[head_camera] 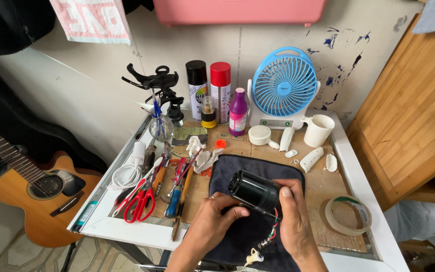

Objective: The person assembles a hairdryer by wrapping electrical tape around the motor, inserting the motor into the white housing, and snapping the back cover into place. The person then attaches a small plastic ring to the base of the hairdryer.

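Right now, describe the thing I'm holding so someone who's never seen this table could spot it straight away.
Start at the blue desk fan against the wall, then come down to the dark cloth mat at the table's near edge. Above it, the left hand and right hand hold a black cylinder. Unlike the white plastic parts nearby, it trails red and green wires.

Single head cam, looks steeply down & fwd from above the small white-framed work table (363, 171), close in; off-white paint-splashed wall (101, 100) at top; no 2nd view to overlap w/
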